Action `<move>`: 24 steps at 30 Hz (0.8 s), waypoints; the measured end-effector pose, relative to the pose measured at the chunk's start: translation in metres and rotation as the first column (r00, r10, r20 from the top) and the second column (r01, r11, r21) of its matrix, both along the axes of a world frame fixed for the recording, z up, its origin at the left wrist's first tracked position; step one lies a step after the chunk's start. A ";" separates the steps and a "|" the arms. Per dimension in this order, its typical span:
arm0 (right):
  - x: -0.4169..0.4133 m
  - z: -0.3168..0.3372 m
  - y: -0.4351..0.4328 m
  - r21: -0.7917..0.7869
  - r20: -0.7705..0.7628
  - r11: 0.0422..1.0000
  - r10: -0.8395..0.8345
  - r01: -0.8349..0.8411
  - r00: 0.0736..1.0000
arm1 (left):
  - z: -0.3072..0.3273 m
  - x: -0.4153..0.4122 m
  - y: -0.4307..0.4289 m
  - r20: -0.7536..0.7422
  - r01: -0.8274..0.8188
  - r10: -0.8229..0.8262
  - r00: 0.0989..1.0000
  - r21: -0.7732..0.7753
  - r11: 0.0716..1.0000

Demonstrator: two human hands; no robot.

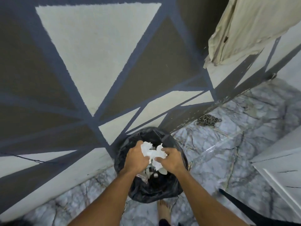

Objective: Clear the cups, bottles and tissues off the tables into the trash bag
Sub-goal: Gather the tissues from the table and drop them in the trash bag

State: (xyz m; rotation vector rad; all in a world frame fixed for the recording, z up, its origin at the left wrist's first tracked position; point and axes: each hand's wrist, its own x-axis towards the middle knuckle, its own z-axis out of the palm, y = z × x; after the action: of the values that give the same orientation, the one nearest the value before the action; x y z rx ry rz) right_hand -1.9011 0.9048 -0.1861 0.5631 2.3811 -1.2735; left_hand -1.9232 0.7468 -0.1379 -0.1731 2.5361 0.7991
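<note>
Left hand [136, 158] and right hand [171, 158] grip crumpled tissues [153, 152] above the black trash bag [162, 191]; release them together, centred over the opening.

The trash bag [151, 185] stands against the wall [65, 62], chain [206, 120] to its right.

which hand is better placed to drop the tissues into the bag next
Left, narrowly. Both hands grip the crumpled tissues above the open trash bag, so either could release. The left hand holds the bigger part of the wad; the right hand sits nearer the bag's rim.
</note>
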 end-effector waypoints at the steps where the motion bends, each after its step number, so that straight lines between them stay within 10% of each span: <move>1: -0.005 -0.003 -0.001 -0.004 0.009 1.000 0.007 -0.007 1.000 | -0.004 -0.005 -0.002 0.021 0.004 -0.004 1.000 -0.005 1.000; 16: 0.022 0.046 0.011 0.047 0.014 0.999 0.017 -0.018 1.000 | 0.021 0.004 0.010 -0.055 0.226 -0.223 0.973 0.060 0.972; 24: 0.129 0.141 0.044 0.175 -0.248 0.924 -0.292 0.339 0.924 | 0.082 0.063 0.083 -0.270 0.590 -0.545 0.794 0.123 0.798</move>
State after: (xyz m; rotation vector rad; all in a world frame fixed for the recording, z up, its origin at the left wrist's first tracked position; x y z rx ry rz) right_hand -1.7725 0.9488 -0.0449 0.9553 2.7153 -1.2685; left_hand -1.8604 0.8297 -0.0555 0.7644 2.4605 0.8429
